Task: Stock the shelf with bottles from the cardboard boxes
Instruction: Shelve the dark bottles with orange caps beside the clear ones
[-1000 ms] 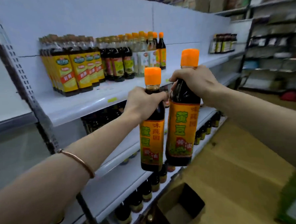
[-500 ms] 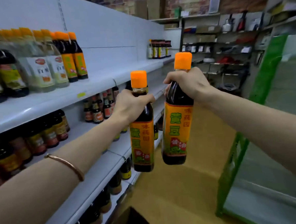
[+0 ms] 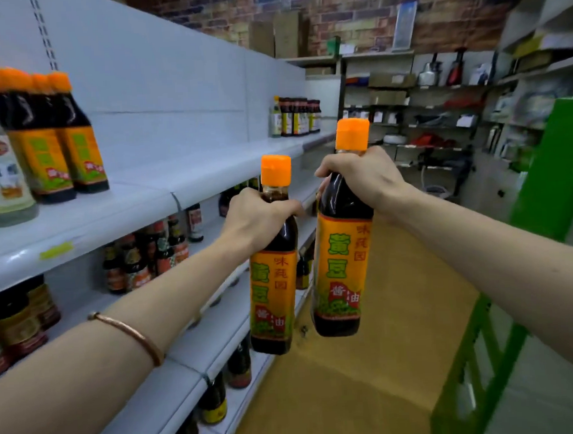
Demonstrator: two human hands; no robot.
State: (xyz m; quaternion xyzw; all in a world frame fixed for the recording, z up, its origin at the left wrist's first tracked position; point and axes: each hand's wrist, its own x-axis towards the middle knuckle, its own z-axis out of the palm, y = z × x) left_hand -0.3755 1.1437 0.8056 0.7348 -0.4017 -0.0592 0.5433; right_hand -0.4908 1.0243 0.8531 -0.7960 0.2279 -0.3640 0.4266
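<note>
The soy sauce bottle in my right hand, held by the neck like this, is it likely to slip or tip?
The soy sauce bottle looks full, probably heavy. Its glossy neck may slip in the right hand. Tall and narrow, it could tip once shelved.

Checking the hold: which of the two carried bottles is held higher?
The bottle in the right hand: this bottle has its orange cap above the left-hand bottle.

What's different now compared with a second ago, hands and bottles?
The view has swung right along the aisle: the row of matching bottles on the top shelf now sits at the far left, and the cardboard box on the floor is out of sight. Unchanged: the left hand grips the left bottle by its neck, the right hand grips the right bottle, both upright, off the shelf.
</note>
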